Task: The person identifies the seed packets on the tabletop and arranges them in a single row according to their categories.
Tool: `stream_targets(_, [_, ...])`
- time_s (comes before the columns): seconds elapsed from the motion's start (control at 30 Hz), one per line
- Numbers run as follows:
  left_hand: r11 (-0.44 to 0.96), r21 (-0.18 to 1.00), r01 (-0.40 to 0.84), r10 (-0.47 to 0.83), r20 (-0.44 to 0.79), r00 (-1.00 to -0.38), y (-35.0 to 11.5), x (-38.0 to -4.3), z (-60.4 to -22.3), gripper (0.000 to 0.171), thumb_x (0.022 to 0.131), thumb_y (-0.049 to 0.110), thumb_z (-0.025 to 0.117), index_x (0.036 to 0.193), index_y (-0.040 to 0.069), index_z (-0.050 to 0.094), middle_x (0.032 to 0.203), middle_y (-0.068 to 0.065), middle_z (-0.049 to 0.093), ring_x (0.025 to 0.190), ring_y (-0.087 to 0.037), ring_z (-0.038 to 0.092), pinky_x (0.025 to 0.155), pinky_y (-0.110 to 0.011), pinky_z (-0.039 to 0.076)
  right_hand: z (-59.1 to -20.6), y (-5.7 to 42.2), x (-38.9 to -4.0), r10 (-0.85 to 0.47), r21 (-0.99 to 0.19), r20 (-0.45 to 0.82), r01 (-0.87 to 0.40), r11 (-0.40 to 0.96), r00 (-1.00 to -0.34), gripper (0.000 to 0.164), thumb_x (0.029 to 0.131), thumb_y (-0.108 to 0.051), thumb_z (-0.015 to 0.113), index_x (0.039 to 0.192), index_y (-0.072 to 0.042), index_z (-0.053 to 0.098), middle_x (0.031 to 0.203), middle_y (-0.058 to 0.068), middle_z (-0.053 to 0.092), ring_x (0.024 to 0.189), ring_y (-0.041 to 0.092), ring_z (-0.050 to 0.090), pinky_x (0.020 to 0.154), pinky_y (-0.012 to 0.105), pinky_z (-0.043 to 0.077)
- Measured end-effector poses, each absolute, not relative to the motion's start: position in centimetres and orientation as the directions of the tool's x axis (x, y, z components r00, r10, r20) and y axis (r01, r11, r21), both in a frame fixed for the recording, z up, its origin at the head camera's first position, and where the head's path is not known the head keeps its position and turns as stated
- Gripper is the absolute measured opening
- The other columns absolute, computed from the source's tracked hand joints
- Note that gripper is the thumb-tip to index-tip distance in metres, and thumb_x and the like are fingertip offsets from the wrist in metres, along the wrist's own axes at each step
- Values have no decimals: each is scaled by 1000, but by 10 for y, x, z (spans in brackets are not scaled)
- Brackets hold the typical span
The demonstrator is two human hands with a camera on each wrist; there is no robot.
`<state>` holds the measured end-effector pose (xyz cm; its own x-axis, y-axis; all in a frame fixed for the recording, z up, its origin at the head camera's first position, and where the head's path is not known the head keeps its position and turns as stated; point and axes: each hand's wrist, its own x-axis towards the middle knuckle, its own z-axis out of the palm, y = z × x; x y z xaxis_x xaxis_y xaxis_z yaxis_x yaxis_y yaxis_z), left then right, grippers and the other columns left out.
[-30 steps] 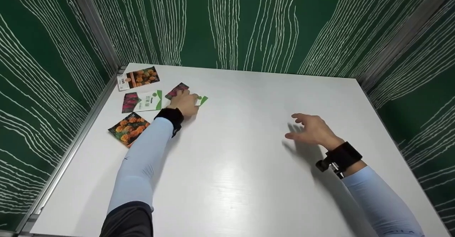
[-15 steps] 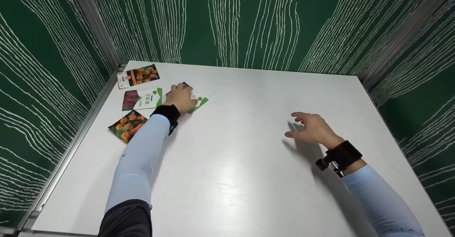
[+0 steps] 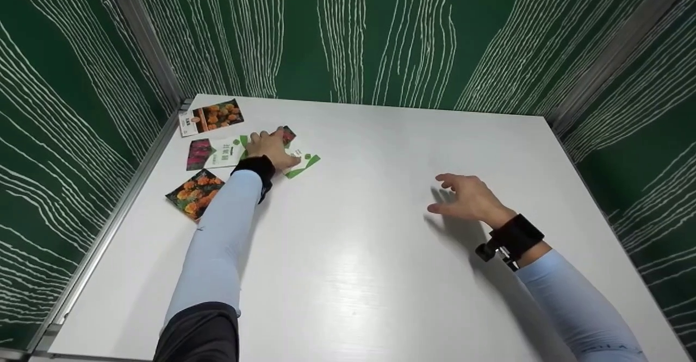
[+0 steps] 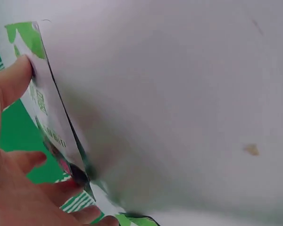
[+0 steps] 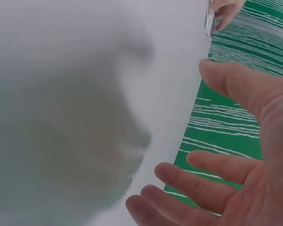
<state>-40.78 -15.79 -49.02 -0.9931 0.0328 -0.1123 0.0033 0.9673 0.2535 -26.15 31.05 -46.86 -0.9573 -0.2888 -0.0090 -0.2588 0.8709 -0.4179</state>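
Note:
On the white table, my left hand (image 3: 270, 149) lies over a flower seed packet (image 3: 304, 161) with a white and green end; a red-flowered corner shows beyond the fingers. In the left wrist view, the thumb touches the face of this packet (image 4: 52, 106), and the spread fingers lie near its flowered end. Left of the hand, a white-and-green packet with pink flowers (image 3: 217, 153) lies flat, its green edge beside the fingers. My right hand (image 3: 470, 198) hovers above the table with fingers apart and holds nothing; the right wrist view shows its open palm (image 5: 254, 188).
A packet with orange flowers (image 3: 217, 116) lies at the table's far left corner. Another orange-flowered packet (image 3: 193, 194) sits nearer, partly hidden by the left forearm. Green walls (image 3: 304, 36) with white lines and grey metal frame bars (image 3: 147, 41) border the table.
My left hand has slid slightly left and loosened over the packet, showing more of its white end. That packet has turned a little. My right hand has shifted slightly left.

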Motion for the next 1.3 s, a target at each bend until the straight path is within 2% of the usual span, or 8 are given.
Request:
stream_targets(0.1, [955,297,16,24,-24,-999,-154,-408,-487,107,69,56,82,154,18,30,135,-28,42,123,-46,37,97,-63,38,-471,306,-261,-298,-422,-6,-268,866,-954,79,74,-48,82,137,-8,56,121,19,66,113,37,61,92,52,47])
stream_targets(0.2, [943,331,39,22,56,-998,-153,-409,-484,104,64,44,89,151,16,38,132,-25,44,119,-43,41,92,-57,44,-472,304,-261,-302,-417,-13,-269,868,-953,79,74,-48,82,137,-8,56,121,18,66,112,37,61,93,51,47])
stream_targets(0.37, [921,385,55,1,140,-990,-158,-410,-480,81,69,33,89,138,11,54,121,-20,53,111,-40,51,90,-54,47,-471,302,-260,-303,-403,-23,-268,875,-953,78,74,-47,82,137,-8,55,121,18,66,112,36,62,92,50,47])
stream_targets(0.57, [815,579,10,-95,151,-984,-165,-410,-475,50,78,24,80,126,17,67,117,-10,67,109,-31,60,91,-47,48,-470,301,-259,-320,-393,-25,-285,874,-947,77,74,-44,83,136,-8,56,121,18,67,111,36,62,92,51,47])
stream_targets(0.67, [747,665,-12,-146,146,-978,-167,-410,-471,48,78,23,79,125,19,69,117,-7,69,108,-28,61,91,-44,48,-468,299,-259,-342,-407,-21,-304,861,-939,75,74,-42,83,135,-7,57,120,19,67,110,37,62,91,51,48])
stream_targets(0.8, [673,739,-20,-212,167,-963,-167,-409,-466,48,76,24,81,121,12,67,107,-11,70,101,-29,62,88,-42,48,-465,298,-259,-348,-435,-11,-309,846,-938,73,75,-41,83,134,-7,58,119,18,67,109,36,62,89,50,49])
stream_targets(0.97, [571,819,-57,-279,129,-952,-169,-407,-460,45,75,23,83,114,9,65,107,-12,67,101,-28,61,90,-41,47,-465,295,-260,-340,-501,-9,-290,815,-940,72,74,-37,85,133,-5,58,119,18,68,106,37,65,89,48,51])
stream_targets(1.3, [531,847,-6,-238,143,-961,-156,-395,-444,36,81,15,73,116,12,65,105,-9,66,96,-22,60,84,-36,47,-463,282,-264,-355,-663,1,-267,700,-935,64,76,-33,84,128,-5,61,117,19,68,102,33,69,87,46,54])
